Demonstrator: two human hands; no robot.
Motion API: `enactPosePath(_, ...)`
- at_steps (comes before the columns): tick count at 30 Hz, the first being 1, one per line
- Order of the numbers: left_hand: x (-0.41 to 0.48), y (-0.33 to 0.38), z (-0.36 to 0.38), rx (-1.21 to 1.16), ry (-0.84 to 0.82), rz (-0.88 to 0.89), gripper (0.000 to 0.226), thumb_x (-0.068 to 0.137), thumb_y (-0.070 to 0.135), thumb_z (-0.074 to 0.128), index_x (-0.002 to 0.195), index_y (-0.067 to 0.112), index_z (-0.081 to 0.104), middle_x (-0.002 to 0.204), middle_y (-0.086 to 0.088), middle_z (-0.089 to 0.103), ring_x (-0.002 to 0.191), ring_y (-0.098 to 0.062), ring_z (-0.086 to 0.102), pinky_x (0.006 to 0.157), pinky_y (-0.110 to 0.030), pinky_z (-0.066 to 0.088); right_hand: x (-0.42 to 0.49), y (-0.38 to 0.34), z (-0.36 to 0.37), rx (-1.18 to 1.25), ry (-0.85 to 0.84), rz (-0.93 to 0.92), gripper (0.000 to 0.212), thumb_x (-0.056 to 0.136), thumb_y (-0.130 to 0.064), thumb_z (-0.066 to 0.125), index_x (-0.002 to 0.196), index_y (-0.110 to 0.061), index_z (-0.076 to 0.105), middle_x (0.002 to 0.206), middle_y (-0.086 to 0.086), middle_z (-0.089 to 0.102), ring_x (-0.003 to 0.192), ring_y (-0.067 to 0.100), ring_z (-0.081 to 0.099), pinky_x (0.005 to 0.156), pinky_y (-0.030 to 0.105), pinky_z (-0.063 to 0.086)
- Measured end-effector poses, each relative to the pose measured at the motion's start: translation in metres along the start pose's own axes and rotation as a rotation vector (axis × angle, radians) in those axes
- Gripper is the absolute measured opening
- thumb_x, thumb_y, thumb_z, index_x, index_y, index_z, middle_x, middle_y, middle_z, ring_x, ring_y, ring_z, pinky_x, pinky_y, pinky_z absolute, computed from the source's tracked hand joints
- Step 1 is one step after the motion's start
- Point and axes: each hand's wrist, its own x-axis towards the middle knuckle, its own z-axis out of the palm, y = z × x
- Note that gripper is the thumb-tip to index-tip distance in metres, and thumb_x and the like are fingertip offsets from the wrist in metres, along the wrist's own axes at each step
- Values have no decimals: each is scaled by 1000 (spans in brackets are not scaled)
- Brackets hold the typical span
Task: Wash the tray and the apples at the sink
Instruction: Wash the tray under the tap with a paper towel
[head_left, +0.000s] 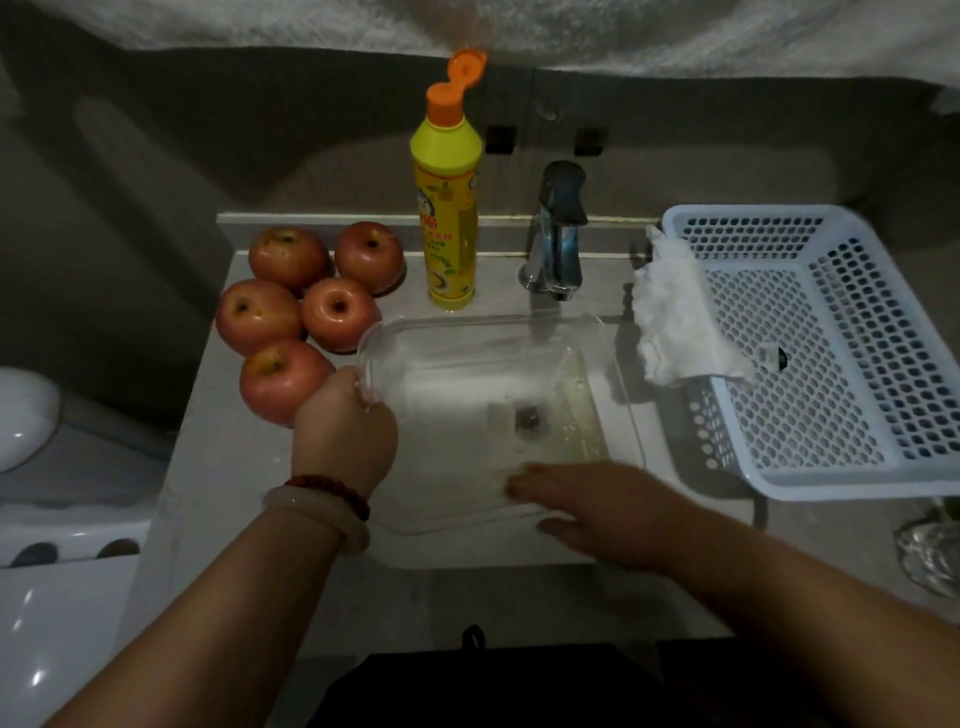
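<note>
- Left hand (345, 415) grips the tray (467, 353) at its left rim; right hand (587, 506) lies flat inside.
- Wet glass could slip into the sink (592, 551).
- A swing left may knock the apples (298, 306).

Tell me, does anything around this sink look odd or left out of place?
The yellow soap bottle behind the sink stands with its orange cap flipped open. A white cloth hangs crumpled over the basket rim. Otherwise nothing stands out.

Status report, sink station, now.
Left hand grips glass tray rim; right hand flat inside it. Five apples unwashed, left counter. Nothing blocking.
</note>
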Motion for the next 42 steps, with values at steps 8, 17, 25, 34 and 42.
enactPosePath(8, -3, 6, 0, 19, 5, 31, 17, 89, -2, 48, 90, 2, 64, 72, 1, 54, 66, -15, 46, 55, -22, 30, -4, -25, 10, 62, -53, 63, 61, 95, -57, 44, 149, -37, 26, 156, -13, 30, 137, 12, 37, 109, 27, 29)
enactPosePath(17, -3, -9, 3, -59, -155, -112, 15, 89, 3, 50, 86, 5, 64, 74, -13, 65, 70, -31, 65, 67, -43, 57, 20, 44, -52, -504, 16, 243, 106, 73, -78, -9, 154, -13, 6, 163, 3, -3, 149, 18, -8, 117, 39, -11)
enactPosePath(25, -5, -7, -8, -101, -117, -139, 22, 88, 3, 50, 73, 18, 55, 75, -18, 63, 71, -36, 64, 68, -53, 56, 13, 28, -39, -427, -100, 161, 121, 64, -82, -19, 143, -13, 43, 160, 4, 21, 149, 18, 8, 121, 45, 1)
enactPosePath(34, -10, -11, -8, -82, -153, -146, 16, 86, -1, 52, 81, 9, 63, 75, -18, 66, 71, -37, 65, 69, -52, 57, 32, 46, -43, -359, 127, 346, 91, 86, -72, 6, 153, -13, -8, 161, 6, -13, 149, 18, -11, 119, 37, -7)
enactPosePath(42, -24, 1, 12, -64, -212, -128, 44, 91, 12, 51, 135, 6, 50, 117, -21, 65, 103, -38, 63, 93, -50, 51, 86, -18, -25, -93, 268, -21, 70, 99, -46, 41, 155, -19, 8, 163, 1, 2, 149, 22, 1, 119, 41, 6)
